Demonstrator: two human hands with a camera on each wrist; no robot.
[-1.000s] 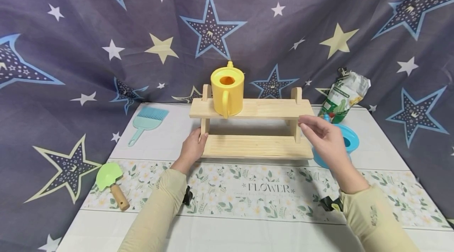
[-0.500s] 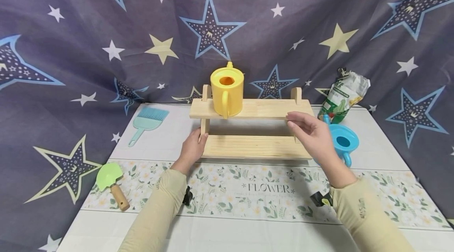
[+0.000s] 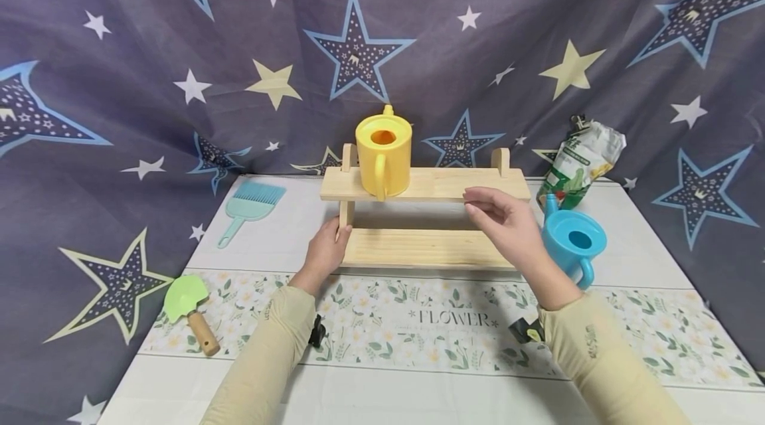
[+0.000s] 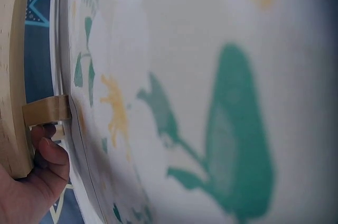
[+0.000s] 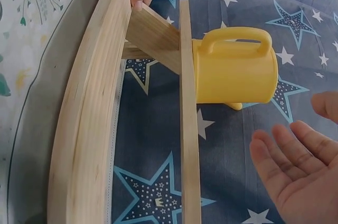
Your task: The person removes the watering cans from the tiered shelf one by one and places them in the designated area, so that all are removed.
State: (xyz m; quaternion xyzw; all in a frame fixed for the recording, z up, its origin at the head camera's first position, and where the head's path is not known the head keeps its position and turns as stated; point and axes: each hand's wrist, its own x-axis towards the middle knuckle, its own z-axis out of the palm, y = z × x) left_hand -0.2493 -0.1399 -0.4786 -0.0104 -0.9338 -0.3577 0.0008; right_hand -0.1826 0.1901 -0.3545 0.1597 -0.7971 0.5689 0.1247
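A two-tier wooden shelf stand (image 3: 442,184) stands near the back of the table. On its upper board, left of centre, a yellow watering can (image 3: 396,163) is upright with its handle toward me. My left hand (image 3: 325,252) grips the stand's left side support, and its curled fingers (image 4: 53,155) show beside the wood in the left wrist view. In front of the upper board's right part hovers my right hand (image 3: 507,224), fingers relaxed and holding nothing. The right wrist view shows its fingers (image 5: 288,150) apart from the yellow can.
Right of the stand is a blue watering can (image 3: 557,236), with a clipped white and green bag (image 3: 578,163) behind it. At the left lie a light blue brush (image 3: 251,207) and a green trowel (image 3: 186,297) with a wooden handle. A star-patterned curtain (image 3: 227,33) hangs behind.
My right hand has moved left, from the stand's right end to in front of the upper board, uncovering more of the blue watering can. My left hand has stayed on the support.
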